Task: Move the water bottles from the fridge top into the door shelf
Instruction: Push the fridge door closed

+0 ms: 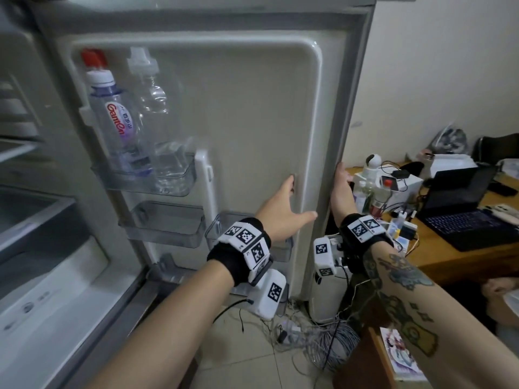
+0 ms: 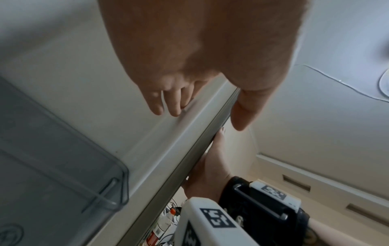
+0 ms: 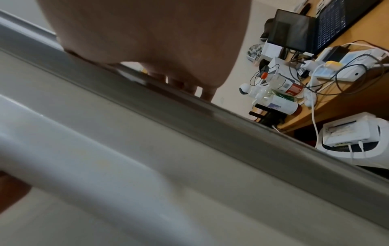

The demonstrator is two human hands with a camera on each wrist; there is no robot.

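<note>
The left hand (image 1: 283, 204) lay flat against the white inner panel of the open fridge door (image 1: 252, 113), its fingers (image 2: 156, 106) straight and released, holding nothing. Just beside it, the right hand (image 1: 341, 189) gripped the grey outer edge of that door, fingers curled round it. Farther up, a clear labelled water bottle with a white cap (image 1: 119, 124) and a clear unlabelled water bottle (image 1: 161, 127) stood upright, touching, in the transparent upper door shelf (image 1: 179, 189). Beyond the door stood a cluttered wooden bench (image 1: 477, 254)

Free shelf (image 1: 168, 175) room beside bottles (image 1: 132, 127)
</note>
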